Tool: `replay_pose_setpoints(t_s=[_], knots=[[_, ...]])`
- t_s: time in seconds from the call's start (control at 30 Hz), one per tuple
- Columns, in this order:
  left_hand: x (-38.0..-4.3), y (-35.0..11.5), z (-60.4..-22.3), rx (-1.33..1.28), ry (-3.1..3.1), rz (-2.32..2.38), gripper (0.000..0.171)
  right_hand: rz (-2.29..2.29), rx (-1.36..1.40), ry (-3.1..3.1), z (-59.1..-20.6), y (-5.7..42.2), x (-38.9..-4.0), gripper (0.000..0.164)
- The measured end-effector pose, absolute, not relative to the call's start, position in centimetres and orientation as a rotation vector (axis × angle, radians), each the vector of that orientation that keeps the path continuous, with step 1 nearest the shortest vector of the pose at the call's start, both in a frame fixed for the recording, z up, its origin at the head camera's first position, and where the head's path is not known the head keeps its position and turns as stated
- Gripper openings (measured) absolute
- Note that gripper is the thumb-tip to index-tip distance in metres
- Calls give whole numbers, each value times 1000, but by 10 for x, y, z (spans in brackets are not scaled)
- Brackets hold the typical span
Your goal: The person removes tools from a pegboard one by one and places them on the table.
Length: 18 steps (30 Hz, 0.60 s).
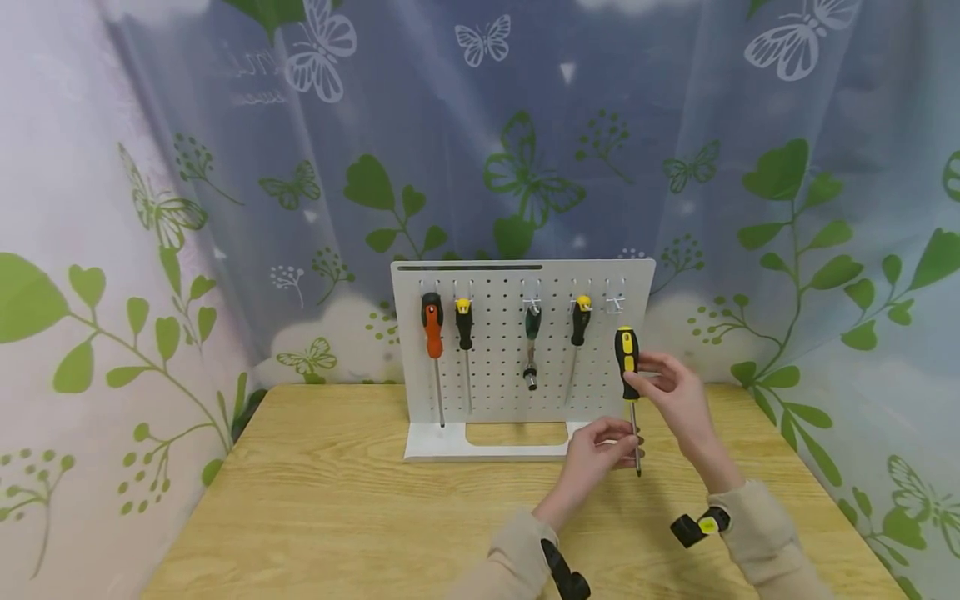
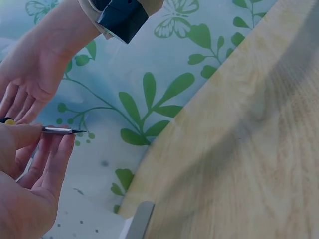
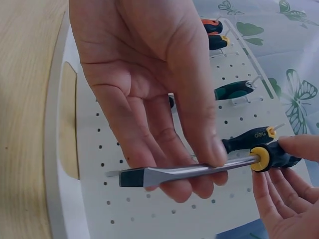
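Screwdriver handle [image 1: 627, 358] in right hand [image 1: 681, 400], shaft [image 1: 633, 417] in left hand [image 1: 594, 454]

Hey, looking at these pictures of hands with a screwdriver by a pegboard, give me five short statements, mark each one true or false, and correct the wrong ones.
1. The right hand holds the black-and-yellow screwdriver by its handle. True.
2. The left hand lies flat on the table. False: it pinches the screwdriver's shaft.
3. The screwdriver's tip is flat and dark. True.
4. In the head view, that tip points up. False: it points down.
5. In the head view, an orange-and-black screwdriver hangs left of the green-handled tool on the pegboard. True.
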<state>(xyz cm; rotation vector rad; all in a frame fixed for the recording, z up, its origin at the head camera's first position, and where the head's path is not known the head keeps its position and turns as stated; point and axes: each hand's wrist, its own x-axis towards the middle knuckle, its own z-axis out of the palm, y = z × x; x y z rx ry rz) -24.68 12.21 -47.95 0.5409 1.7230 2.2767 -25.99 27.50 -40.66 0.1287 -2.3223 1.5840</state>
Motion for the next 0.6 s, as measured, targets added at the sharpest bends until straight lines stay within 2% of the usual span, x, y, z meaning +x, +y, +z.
replay_pose_setpoints(t_s=[0.2,0.6], knots=[[-241,124,-488,505,1692,2285,20,1571,57,-2402,-417,277,-252,53],[-226,128,-513,476,1727,2224,19,1686,8,-2392,-450,283,-239,49]])
